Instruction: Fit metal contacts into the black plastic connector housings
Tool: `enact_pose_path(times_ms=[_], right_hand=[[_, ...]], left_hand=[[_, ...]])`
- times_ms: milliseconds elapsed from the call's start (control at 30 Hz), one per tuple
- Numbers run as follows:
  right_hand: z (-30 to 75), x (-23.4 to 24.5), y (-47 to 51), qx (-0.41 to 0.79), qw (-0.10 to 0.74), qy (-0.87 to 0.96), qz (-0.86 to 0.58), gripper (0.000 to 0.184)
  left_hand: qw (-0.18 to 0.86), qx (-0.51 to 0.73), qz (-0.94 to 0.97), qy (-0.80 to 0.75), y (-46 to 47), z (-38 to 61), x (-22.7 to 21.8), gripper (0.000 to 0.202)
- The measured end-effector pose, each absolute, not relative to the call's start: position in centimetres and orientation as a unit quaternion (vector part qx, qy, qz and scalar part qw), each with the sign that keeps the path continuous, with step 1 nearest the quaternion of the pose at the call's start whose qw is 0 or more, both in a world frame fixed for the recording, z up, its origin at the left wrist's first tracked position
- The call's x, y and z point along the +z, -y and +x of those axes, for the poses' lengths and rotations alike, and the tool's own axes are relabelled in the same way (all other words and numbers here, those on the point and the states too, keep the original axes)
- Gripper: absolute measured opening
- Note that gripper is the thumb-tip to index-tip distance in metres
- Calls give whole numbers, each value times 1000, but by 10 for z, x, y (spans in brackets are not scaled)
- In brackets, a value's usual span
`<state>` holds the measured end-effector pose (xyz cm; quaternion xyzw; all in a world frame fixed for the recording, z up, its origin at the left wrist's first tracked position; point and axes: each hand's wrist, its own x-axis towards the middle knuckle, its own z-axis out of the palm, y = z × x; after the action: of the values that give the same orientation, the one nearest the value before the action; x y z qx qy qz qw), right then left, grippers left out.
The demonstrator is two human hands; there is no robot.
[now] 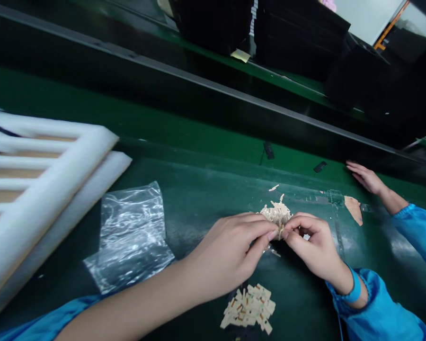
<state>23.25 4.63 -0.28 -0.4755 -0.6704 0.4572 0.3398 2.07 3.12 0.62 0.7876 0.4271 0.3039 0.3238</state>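
Observation:
My left hand point(234, 241) reaches in from the lower left, its thumb and index finger pinched at the near edge of a heap of thin beige scraps point(275, 211). Facing it, my right hand point(312, 239) pinches at the same spot. A small beige piece point(281, 229) shows between the fingertips, partly hidden by them. Below my hands lies a second pile of flat cream-coloured pieces point(250, 308), some with brown-orange stripes. A few loose slivers are scattered around the heap.
Clear plastic bags point(133, 232) lie on the green work surface point(195, 189), beside white foam-edged frames point(92, 156). Two small black parts point(269, 150) and a tan scrap point(353, 210) lie farther off. Another person's hand point(367, 179) rests at the right.

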Motion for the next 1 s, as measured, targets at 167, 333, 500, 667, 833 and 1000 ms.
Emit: enact_pose_path(times_ms=[167, 333, 500, 667, 833, 1000], right_hand=[[230, -1, -45, 425, 344, 686, -481, 16], [227, 2, -44, 424, 341, 687, -482, 18], [227, 1, -45, 434, 343, 671, -494, 14], [228, -3, -44, 453, 336, 667, -487, 16], [227, -4, -44, 473, 330, 648, -497, 13], [227, -3, -47, 527, 321, 598, -512, 9]], left_hand=[[280, 297, 810, -420, -30, 21, 1, 35], [265, 288, 813, -430, -29, 21, -1, 33], [275, 300, 811, -420, -29, 21, 0, 32], [268, 275, 815, -435, -28, 21, 4, 33], [272, 259, 820, -432, -27, 21, 6, 32], [207, 235, 834, -454, -27, 21, 0, 30]])
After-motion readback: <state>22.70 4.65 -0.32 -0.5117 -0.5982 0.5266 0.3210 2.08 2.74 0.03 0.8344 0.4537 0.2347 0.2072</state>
